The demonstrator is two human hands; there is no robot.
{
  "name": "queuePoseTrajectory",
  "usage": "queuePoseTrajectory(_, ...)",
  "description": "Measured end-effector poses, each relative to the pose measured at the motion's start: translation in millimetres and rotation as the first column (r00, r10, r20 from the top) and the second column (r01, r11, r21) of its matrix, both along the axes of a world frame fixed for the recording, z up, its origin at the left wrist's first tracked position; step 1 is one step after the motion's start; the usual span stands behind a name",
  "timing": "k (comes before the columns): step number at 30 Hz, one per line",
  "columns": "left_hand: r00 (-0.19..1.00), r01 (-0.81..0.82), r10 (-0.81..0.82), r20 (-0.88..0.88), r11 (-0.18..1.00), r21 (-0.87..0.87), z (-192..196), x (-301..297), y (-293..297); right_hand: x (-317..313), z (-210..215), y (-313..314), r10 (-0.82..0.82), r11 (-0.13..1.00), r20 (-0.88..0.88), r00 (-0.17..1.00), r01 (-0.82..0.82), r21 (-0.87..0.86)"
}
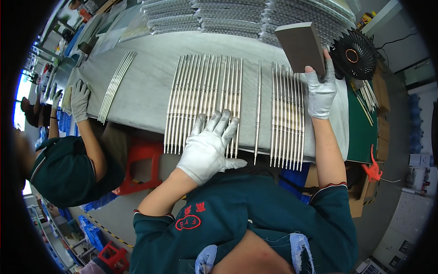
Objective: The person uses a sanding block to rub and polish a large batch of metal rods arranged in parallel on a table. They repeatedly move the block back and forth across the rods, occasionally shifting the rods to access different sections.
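Note:
My left hand [207, 144], in a white glove with grey-stained fingertips, lies flat over the lower part of a wide row of shiny metal rods [191, 91]. Its fingers are outstretched and the thumb points right. My right hand [320, 93], gloved too, is raised at the right side of the table and grips the lower end of a dark brown rectangular block [299, 45] with a pale edge. Between the hands lie a single metal rod [258, 109] and a narrower row of rods [287, 118]. The rods' lower ends stick out past the table edge.
A small bunch of rods [117, 86] lies farther left on the cloth-covered table [146, 77]. Stacked clear plastic trays [228, 20] line the back. A black fan [353, 55] stands at right. A co-worker [73, 169] with gloved hands works at left, near a red stool [141, 164].

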State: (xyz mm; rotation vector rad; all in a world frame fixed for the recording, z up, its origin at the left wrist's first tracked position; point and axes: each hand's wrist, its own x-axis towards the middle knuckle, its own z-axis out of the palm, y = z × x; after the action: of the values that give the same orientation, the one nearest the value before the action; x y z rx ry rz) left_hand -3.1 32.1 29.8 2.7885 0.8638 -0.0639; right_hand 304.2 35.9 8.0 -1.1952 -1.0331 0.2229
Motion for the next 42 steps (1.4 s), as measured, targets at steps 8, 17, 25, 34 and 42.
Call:
queuePoseTrajectory(8, 0.981, 0.177, -0.17, 0.093, 0.981, -0.082, -3.9, 40.3, -12.1, 2.1, -0.8, 1.3, 0.002, 1.0, -0.012, 1.0, -0.002, -0.026)
queuePoseTrajectory(17, 0.992, 0.125, -0.126, -0.013, 0.991, -0.05, 2.2, 15.9, -3.5, 3.1, -0.6, 1.2, -0.008, 1.0, -0.009, 1.0, 0.007, -0.024)
queuePoseTrajectory(25, 0.997, 0.073, -0.073, -0.005, 0.997, -0.015, 1.9, -5.0, 2.4, -1.2, -1.5, 1.3, 0.02, 0.997, -0.007, 1.0, -0.02, -0.07)
queuePoseTrajectory(34, 0.972, 0.177, -0.164, 0.17, 0.982, -0.064, -1.7, 17.2, -1.8, 4.4, -7.5, 3.5, -0.002, 0.998, 0.012, 1.0, 0.003, -0.061)
queuePoseTrajectory(42, 0.985, -0.171, 0.171, 0.013, 0.984, 0.042, 2.8, -45.6, 9.7, -0.1, -5.4, 0.5, -0.019, 0.996, 0.074, 0.997, 0.025, -0.083)
